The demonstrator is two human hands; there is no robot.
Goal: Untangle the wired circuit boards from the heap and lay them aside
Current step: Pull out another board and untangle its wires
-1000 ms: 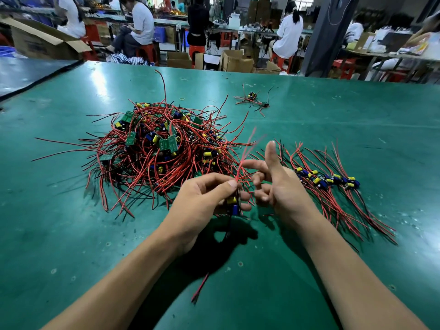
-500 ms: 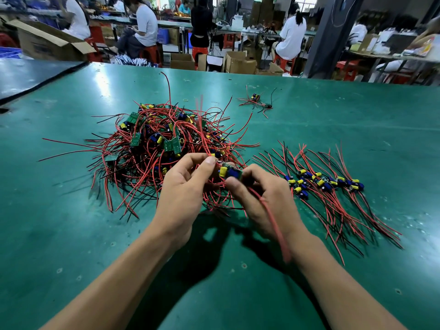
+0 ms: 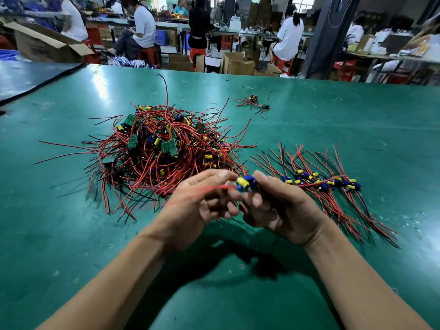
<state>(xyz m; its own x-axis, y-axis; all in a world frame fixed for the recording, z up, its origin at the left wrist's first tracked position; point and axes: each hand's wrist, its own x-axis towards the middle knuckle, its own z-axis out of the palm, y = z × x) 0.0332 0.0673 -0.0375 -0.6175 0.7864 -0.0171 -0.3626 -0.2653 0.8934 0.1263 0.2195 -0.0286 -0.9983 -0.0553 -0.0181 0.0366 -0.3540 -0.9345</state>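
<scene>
One heap left, sorted row right (board between).

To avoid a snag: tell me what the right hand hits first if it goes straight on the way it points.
Probably the left hand, just across the circuit board gripped by the right hand, which points up-left at it. Beyond lies the heap. Motion blur leaves depth uncertain.

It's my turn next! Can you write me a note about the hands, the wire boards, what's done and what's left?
Right hand pinches one wired board above the table.
Left hand is at its red wire; grip too blurred to tell.
Done: a row of boards laid aside on the right.
To do: the big heap, plus this board.
</scene>
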